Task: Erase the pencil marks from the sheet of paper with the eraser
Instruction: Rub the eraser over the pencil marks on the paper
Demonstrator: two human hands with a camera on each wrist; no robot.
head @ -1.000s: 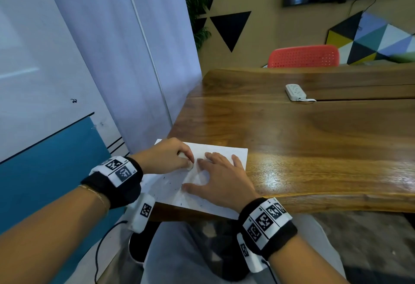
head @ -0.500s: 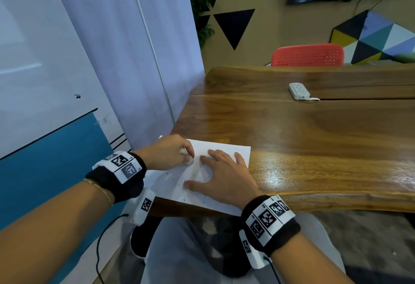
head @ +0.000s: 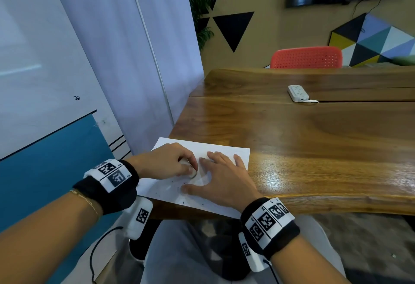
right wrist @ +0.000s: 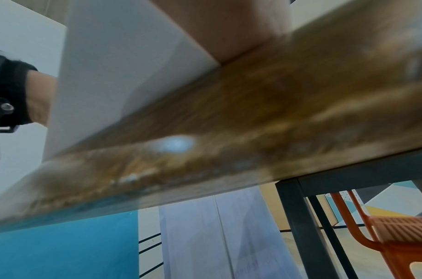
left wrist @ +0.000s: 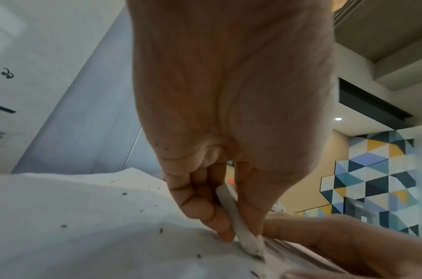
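Observation:
A white sheet of paper [head: 224,151] lies at the near left corner of the wooden table [head: 314,149], speckled with dark eraser crumbs. My left hand [head: 170,162] pinches a white eraser [head: 192,174] between thumb and fingers, its dirty tip pressed on the paper. In the left wrist view the eraser [left wrist: 238,217] stands tilted against the sheet [left wrist: 85,226], faint grey marks beside it. My right hand [head: 221,178] lies flat on the paper with fingers spread, holding it down just right of the eraser. The right wrist view shows only the paper's edge [right wrist: 124,75] and the table edge [right wrist: 228,132].
A white power strip [head: 298,92] lies far back on the table. A red chair [head: 306,57] stands behind the far edge. A white curtain [head: 134,59] and a wall hang close on the left. Bare wood spreads to the right of the paper.
My left hand has slid the eraser a little down the sheet toward me, closer to the right thumb. The right hand stays flat in place.

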